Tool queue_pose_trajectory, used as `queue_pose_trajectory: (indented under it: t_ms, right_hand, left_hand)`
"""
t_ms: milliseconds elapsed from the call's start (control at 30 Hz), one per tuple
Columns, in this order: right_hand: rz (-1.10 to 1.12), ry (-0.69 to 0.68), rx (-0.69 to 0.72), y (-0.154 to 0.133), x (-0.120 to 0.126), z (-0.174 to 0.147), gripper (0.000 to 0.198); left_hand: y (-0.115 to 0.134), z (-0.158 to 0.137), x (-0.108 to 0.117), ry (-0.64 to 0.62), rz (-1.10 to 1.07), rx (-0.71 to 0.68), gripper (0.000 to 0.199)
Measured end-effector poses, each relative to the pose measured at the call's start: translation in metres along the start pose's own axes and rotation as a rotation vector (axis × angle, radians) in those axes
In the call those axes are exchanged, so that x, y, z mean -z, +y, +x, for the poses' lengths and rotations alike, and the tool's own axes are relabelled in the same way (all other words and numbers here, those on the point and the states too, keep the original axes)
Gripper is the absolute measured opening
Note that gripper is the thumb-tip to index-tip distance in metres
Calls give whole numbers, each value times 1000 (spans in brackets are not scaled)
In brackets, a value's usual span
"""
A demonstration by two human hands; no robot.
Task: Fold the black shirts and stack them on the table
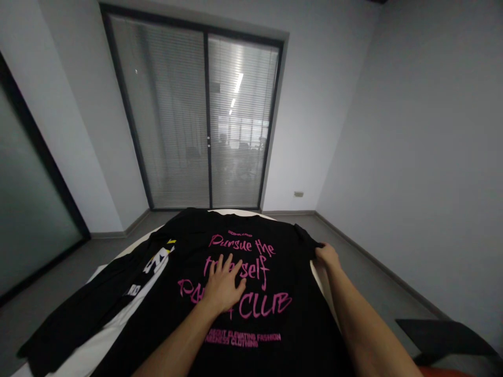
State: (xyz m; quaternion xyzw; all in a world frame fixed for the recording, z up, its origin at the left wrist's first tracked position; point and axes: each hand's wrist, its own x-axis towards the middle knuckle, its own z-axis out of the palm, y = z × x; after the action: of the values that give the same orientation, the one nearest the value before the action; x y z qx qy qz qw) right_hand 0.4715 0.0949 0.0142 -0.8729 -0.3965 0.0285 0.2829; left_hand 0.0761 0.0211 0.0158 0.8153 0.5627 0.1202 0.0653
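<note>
A black T-shirt with pink lettering lies spread out over a white table, its collar toward the far edge. My left hand rests flat on the lettering, fingers spread. At the right edge of the shirt, my right hand pinches the end of the sleeve between thumb and fingers. Left of the shirt lies another black garment with white and yellow print; the T-shirt partly overlaps it.
A dark chair-like object stands at the lower right. Beyond the table is a glass partition with blinds. Grey walls close in the room, with a socket low on the far one.
</note>
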Motion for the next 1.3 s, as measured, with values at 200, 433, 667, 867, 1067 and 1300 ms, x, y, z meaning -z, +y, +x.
queue_pose_trajectory:
  t_ms: [200, 433, 667, 867, 1067, 1300]
  right_hand:
    - [181, 128, -99, -13, 9, -5, 57]
    - [277, 223, 139, -66, 21, -27, 55]
    - [117, -308, 981, -83, 3, -81, 44]
    - [-118, -266, 891, -91, -6, -97, 32]
    - [-105, -324, 797, -101, -4, -100, 36]
    - [-149, -125, 521, -111, -26, -98, 62]
  left_hand:
    - [0, 0, 0, -1, 8, 0, 62]
    - [-1, 0, -2, 5, 5, -1, 62]
    - [-1, 0, -2, 2, 7, -3, 62]
    - [0, -1, -1, 0, 15, -1, 62]
    - [-1, 0, -6, 28, 26, 5, 60]
    - [-1, 0, -4, 17, 13, 6, 61]
